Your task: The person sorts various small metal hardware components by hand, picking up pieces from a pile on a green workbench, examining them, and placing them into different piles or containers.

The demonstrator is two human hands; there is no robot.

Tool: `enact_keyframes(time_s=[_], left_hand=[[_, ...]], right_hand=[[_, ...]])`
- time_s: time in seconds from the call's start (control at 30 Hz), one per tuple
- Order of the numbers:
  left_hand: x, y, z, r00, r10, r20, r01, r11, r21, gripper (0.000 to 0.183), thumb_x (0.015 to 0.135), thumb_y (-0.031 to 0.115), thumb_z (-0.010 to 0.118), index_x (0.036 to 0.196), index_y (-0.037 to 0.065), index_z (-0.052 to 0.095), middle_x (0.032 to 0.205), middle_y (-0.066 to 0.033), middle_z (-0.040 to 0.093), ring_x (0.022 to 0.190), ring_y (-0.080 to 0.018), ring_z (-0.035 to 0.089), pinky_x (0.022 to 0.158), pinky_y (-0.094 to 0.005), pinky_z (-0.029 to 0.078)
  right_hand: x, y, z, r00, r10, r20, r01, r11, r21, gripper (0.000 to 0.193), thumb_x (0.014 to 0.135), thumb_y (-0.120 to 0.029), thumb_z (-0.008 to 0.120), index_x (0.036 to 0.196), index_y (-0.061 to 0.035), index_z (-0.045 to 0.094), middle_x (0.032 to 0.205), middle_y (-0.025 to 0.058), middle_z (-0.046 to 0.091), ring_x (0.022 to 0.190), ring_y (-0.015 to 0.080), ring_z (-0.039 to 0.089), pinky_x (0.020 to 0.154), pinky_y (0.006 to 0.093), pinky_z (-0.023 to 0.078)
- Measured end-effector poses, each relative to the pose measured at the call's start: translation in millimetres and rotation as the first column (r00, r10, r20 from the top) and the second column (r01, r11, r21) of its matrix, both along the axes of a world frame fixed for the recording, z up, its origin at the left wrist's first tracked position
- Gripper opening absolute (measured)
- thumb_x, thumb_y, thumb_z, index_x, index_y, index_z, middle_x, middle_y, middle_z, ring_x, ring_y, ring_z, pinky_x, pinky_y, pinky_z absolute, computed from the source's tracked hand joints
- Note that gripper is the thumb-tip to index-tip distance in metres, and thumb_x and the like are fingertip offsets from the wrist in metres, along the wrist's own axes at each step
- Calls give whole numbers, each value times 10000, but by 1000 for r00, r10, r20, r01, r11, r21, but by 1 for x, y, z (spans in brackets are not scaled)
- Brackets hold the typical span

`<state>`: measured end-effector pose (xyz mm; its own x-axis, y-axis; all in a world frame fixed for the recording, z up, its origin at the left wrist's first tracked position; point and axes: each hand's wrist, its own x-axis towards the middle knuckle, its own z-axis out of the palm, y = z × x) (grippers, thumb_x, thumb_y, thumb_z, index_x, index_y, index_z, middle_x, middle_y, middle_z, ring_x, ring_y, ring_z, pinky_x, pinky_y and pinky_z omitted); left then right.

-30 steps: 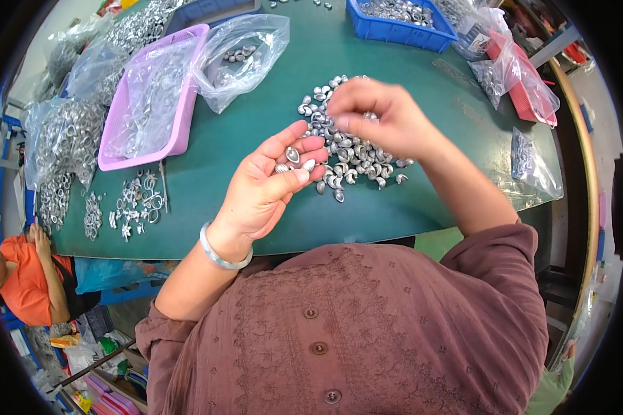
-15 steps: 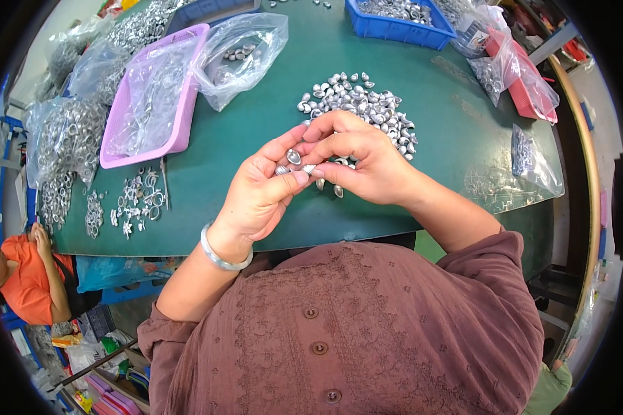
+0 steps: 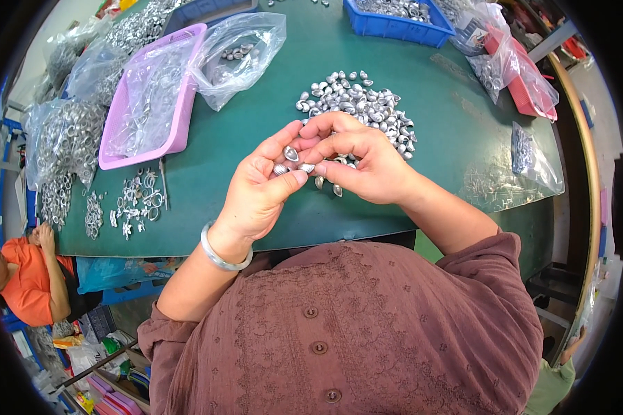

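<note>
Several small silver shell-shaped metal pieces rest in the curled fingers of my left hand, which wears a pale bangle at the wrist. Its thumb lies against one ridged piece. My right hand meets it from the other side, thumb and fingertips pinched at the edge of that same piece. Just beyond both hands spreads a loose pile of the same metal pieces on the green table. A few lie under my right fingers and are partly hidden.
To the left stand a pink basket lined with plastic, an open clear bag, and heaps of metal rings. A blue bin stands at the back, a red basket at right. A person in orange sits at far left.
My hands stay almost in place. The pieces in my left fingers have shifted slightly, and the ridged piece has turned a little between thumb and fingertips.
</note>
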<state>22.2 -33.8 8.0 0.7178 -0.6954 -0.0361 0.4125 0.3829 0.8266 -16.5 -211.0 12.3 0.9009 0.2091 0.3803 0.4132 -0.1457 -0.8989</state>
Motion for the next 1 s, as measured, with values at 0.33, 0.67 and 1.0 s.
enact_keyframes(time_s=[0.33, 0.67, 1.0], left_hand=[[-1, -3, -5, 999, 40, 31, -40, 999, 9, 550, 785, -77, 520, 1292, 1, 321, 1156, -94, 489, 1025, -161, 503, 894, -289, 409], [2, -7, -2, 958, -4, -287, 21, 998, 55, 403, 822, 11, 511, 1207, -28, 395, 1025, -101, 531, 928, -149, 542, 861, -274, 447], [48, 8, -7, 935, 165, -313, -126, 982, 142, 228, 854, 84, 476, 1046, -38, 489, 881, -102, 562, 742, -151, 564, 627, -210, 487]], right_hand=[[1, 4, -8, 997, -71, 26, 71, 997, -6, 128, 673, -12, 619, 792, -59, 630, 1001, 81, 535, 974, 213, 503, 849, 338, 387], [-2, 1, -16, 985, -153, -84, 146, 986, -81, 82, 749, -95, 584, 803, -40, 615, 972, 62, 553, 887, 175, 511, 662, 283, 443], [4, -9, -23, 961, -189, -203, 210, 974, 86, 69, 777, -42, 561, 830, -8, 588, 931, 48, 565, 735, 82, 498, 622, 213, 408]])
